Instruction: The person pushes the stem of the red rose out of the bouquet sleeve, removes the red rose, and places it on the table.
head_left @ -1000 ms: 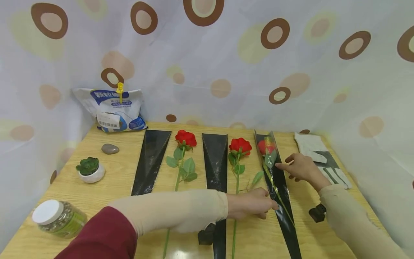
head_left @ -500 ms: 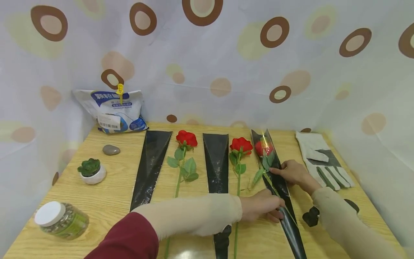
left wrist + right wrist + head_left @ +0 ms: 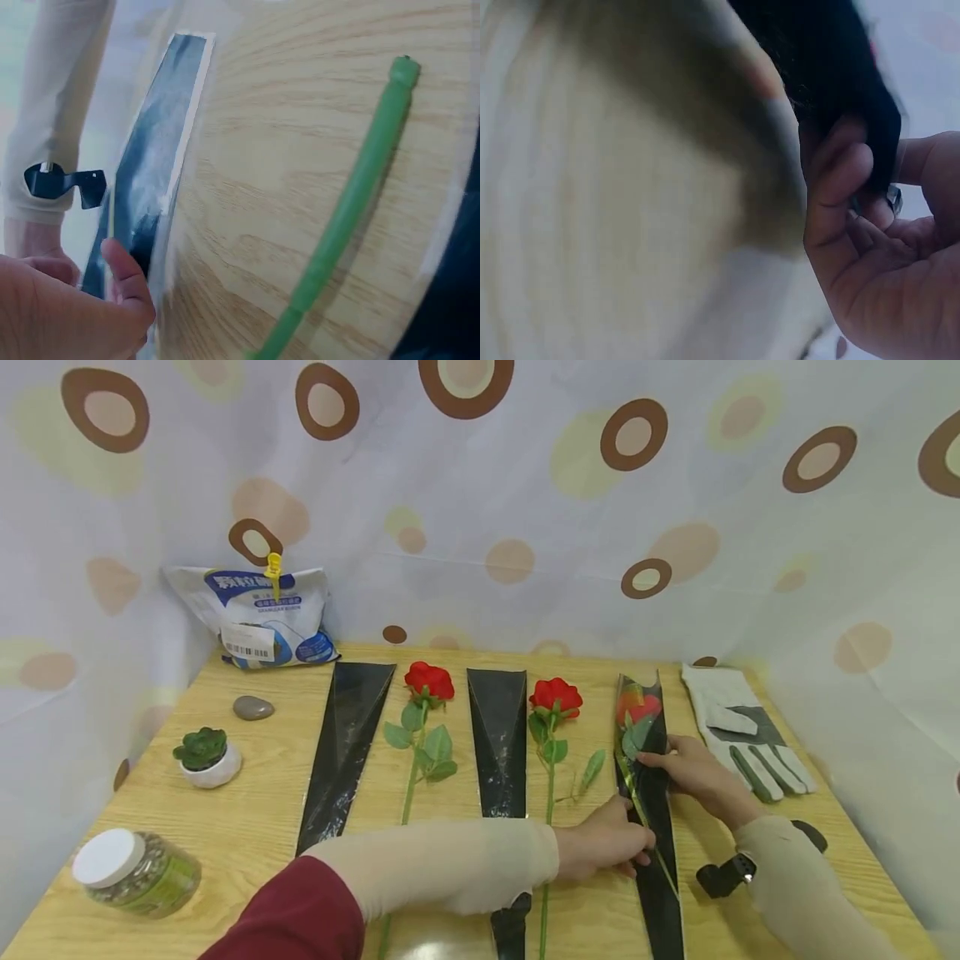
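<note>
A red artificial rose lies inside a black and clear flower sleeve at the right of the table in the head view. My right hand grips the sleeve's right edge below the bloom, thumb on top; the right wrist view shows its fingers curled behind the black film. Lower down, my left hand pinches the left edge, with thumb and fingers bent at the film in the left wrist view. Left of it lies a loose rose, its green stem seen close in that view.
Another rose lies between two black sleeves, one in the middle and one at left. Work gloves lie at right. A lidded jar, potted succulent, grey stone and printed bag stand at left.
My right hand has come from beside the sleeve to grip its edge. The sleeve's top tilted left, then swung right, and now stands straighter. My left hand has shifted slightly right overall.
</note>
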`<state>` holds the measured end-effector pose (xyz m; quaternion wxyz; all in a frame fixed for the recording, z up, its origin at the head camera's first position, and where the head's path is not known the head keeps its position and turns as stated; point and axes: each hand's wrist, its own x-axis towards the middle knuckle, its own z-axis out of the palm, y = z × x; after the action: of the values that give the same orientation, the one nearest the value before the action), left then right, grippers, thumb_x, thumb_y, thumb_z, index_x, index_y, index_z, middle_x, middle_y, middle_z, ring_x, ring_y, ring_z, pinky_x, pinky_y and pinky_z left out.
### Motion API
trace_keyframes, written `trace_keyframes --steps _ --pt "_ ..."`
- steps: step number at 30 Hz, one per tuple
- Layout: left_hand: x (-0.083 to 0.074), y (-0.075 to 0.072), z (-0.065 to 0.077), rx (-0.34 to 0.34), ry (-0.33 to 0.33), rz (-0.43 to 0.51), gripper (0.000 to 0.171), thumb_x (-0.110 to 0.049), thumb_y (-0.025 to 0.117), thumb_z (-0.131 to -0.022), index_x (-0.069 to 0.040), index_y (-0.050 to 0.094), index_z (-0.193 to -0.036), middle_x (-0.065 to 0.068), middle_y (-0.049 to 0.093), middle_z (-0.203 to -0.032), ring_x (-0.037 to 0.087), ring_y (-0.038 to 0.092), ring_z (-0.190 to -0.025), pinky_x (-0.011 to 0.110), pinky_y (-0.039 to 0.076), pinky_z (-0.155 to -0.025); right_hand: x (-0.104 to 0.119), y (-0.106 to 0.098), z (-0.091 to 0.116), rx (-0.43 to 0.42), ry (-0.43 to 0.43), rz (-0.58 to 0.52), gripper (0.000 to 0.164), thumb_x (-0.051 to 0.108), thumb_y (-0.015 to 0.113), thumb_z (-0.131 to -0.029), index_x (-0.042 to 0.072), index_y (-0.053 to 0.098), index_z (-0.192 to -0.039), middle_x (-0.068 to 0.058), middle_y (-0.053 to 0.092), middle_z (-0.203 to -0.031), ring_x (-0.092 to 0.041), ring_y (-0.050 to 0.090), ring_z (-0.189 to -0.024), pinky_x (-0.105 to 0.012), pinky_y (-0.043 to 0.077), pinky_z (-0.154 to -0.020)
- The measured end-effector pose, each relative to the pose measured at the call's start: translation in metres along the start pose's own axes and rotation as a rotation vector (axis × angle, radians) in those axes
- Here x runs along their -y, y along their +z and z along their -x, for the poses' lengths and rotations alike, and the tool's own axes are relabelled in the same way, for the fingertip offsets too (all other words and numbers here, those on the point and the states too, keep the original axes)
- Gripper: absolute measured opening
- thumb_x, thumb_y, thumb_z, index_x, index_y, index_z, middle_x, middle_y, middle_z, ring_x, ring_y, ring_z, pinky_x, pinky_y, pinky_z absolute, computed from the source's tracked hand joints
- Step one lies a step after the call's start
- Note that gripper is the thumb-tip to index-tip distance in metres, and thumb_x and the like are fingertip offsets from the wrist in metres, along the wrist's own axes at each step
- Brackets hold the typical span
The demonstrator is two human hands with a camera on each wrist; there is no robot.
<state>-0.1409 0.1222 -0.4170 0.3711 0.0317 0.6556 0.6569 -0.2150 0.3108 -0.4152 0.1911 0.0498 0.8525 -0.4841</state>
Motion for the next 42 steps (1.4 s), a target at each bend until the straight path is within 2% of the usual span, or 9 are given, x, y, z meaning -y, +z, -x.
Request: trace_keyframes --steps 9,15,21,24,26,30,35,39,42 --pt "-0.021 0.007 0.019 -0.24 0.27 -0.078 0.036 -0.018 0.066 -0.096 -0.023 0.048 -0.127 -0.003 0.045 -0.105 0.011 0.049 -0.091 0.03 0.045 -0.076 0.039 -0.031 0.034 -0.123 -0.214 -0.183 0.058 0.033 0.059 -0.101 -0.003 0.037 -0.141 0.001 0.068 -0.09 -0.01 0.066 -0.08 -0.025 0.054 -0.073" --pt "-0.027 -0.004 0.03 -0.31 0.412 -0.052 0.035 -0.017 0.067 -0.096 -0.024 0.048 -0.125 -0.008 0.044 -0.105 0.007 0.045 -0.093 0.026 0.043 -0.077 0.071 -0.032 0.057 -0.184 -0.39 -0.443 0.044 0.022 0.065 -0.098 0.01 0.048 -0.137 0.003 0.07 -0.09 -0.007 0.059 -0.069 -0.02 0.048 -0.065" --pt "-0.031 -0.02 0.031 -0.173 0.411 0.021 0.022 -0.021 0.066 -0.098 -0.005 0.069 -0.112 -0.003 0.066 -0.099 0.004 0.06 -0.087 0.025 0.049 -0.078 0.089 -0.026 0.07 -0.303 -0.466 -0.518 0.041 0.018 0.069 -0.094 0.008 0.054 -0.131 0.003 0.069 -0.089 -0.008 0.051 -0.067 -0.022 0.039 -0.059" --pt "-0.034 -0.031 0.032 -0.158 0.444 -0.083 0.028 -0.024 0.067 -0.097 -0.007 0.073 -0.117 -0.003 0.07 -0.11 0.003 0.062 -0.096 0.024 0.05 -0.083 0.096 -0.026 0.074 -0.288 -0.512 -0.585 0.046 0.013 0.068 -0.094 0.007 0.052 -0.136 0.0 0.071 -0.095 -0.008 0.055 -0.072 -0.022 0.039 -0.058" --pt "-0.035 -0.039 0.034 -0.159 0.488 -0.18 0.021 -0.024 0.067 -0.097 -0.007 0.077 -0.106 -0.008 0.07 -0.093 -0.001 0.06 -0.081 0.019 0.048 -0.073 0.1 -0.027 0.076 -0.293 -0.52 -0.618 0.035 0.011 0.069 -0.094 0.004 0.06 -0.126 0.003 0.066 -0.083 -0.01 0.047 -0.068 -0.026 0.034 -0.056" --pt "-0.033 -0.048 0.037 -0.126 0.572 -0.305 0.041 -0.022 0.067 -0.097 -0.01 0.055 -0.059 -0.007 0.036 -0.052 0.006 0.029 -0.049 0.02 0.028 -0.05 0.108 -0.025 0.079 -0.317 -0.511 -0.637 0.017 0.008 0.071 -0.091 0.001 0.071 -0.107 0.002 0.058 -0.072 -0.012 0.044 -0.069 -0.023 0.038 -0.06" --pt "-0.035 -0.053 0.045 -0.082 0.611 -0.378 0.052 -0.02 0.066 -0.097 -0.013 0.036 -0.056 -0.005 0.02 -0.052 0.011 0.016 -0.046 0.023 0.02 -0.049 0.113 -0.019 0.084 -0.338 -0.525 -0.609 0.026 0.006 0.073 -0.09 0.0 0.071 -0.115 0.001 0.066 -0.08 -0.013 0.052 -0.082 -0.02 0.048 -0.076" --pt "-0.038 -0.057 0.051 -0.036 0.656 -0.439 0.053 -0.019 0.065 -0.098 -0.013 0.033 -0.056 -0.004 0.02 -0.051 0.012 0.016 -0.044 0.021 0.02 -0.049 0.118 -0.014 0.089 -0.416 -0.47 -0.466 0.023 0.016 0.079 -0.086 0.0 0.073 -0.102 0.004 0.041 -0.057 -0.014 0.041 -0.068 -0.02 0.041 -0.066" --pt "-0.04 -0.059 0.054 -0.027 0.673 -0.46 0.053 -0.019 0.064 -0.098 -0.013 0.035 -0.055 -0.004 0.022 -0.05 0.012 0.019 -0.042 0.02 0.021 -0.048 0.12 -0.009 0.093 -0.452 -0.419 -0.34 0.026 0.022 0.081 -0.085 0.001 0.073 -0.099 0.005 0.046 -0.055 -0.012 0.042 -0.062 -0.021 0.04 -0.061"
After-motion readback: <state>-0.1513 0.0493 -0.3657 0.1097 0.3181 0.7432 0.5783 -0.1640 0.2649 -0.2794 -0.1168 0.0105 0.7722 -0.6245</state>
